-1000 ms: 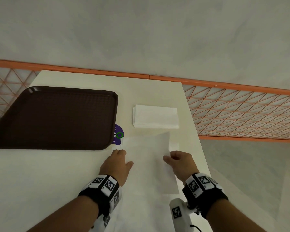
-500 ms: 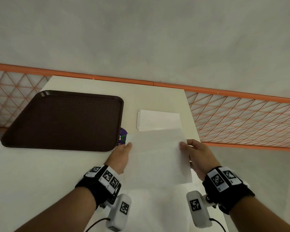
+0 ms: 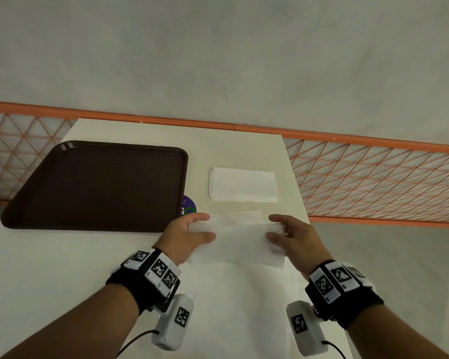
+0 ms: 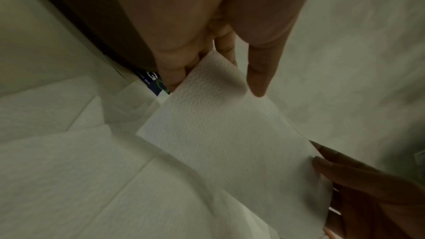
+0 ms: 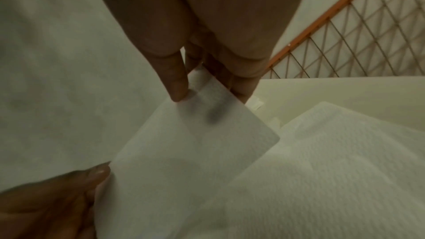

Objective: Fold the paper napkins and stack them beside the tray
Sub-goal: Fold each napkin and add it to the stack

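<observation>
Item: napkin (image 3: 240, 238), white, partly folded, held between my two hands above the unfolded sheets (image 3: 244, 307) on the desk (image 3: 239, 149).
My left hand (image 3: 185, 235) pinches its left edge, thumb over fingers; my right hand (image 3: 294, 238) pinches the right edge the same way.
Stack of folded napkins (image 3: 242, 184): beyond the hands, beside the brown tray (image 3: 99, 186), apart from it.
Hidden: a purple sticker (image 3: 189, 206), half under the tray's corner; print unreadable.
Edges: the desk's right edge runs just beside my right hand; orange railing (image 3: 373, 177) beyond.
</observation>
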A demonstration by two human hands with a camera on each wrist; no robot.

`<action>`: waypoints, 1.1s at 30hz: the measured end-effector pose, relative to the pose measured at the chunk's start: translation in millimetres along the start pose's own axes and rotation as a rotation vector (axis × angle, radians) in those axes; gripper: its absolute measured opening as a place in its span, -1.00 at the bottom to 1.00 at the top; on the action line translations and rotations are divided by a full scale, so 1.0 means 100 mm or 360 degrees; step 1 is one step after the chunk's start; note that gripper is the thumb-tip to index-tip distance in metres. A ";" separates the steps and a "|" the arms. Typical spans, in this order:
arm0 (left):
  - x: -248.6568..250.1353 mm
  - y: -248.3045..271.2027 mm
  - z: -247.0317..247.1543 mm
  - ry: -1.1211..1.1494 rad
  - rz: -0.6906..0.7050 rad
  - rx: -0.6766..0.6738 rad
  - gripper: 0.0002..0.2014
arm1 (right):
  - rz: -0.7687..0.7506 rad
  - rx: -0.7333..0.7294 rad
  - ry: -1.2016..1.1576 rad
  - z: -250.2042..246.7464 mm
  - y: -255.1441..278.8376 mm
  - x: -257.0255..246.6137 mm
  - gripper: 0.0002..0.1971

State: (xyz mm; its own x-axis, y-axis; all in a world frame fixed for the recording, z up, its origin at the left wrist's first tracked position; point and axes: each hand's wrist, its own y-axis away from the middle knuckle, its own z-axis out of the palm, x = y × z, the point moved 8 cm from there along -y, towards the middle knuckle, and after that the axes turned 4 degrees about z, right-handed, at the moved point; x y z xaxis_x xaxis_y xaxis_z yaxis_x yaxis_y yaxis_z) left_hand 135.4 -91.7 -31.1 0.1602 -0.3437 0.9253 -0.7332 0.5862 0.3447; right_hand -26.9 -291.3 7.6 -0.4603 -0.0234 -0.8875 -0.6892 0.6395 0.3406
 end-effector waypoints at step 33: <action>-0.32 0.07 0.18 -0.1499 0.0156 0.0331 -0.55 | 0.0187 0.0164 0.1286 0.22 -0.08 0.70 -0.49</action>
State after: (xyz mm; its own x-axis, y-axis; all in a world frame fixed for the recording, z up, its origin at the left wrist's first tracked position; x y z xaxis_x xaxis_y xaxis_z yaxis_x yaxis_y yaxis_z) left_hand 113.6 -89.7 -61.4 -0.4364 -0.8001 0.4115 -0.8320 0.5330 0.1539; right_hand -41.2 -281.7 -63.9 -0.8142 -0.4726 -0.3371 -0.5746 0.7388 0.3521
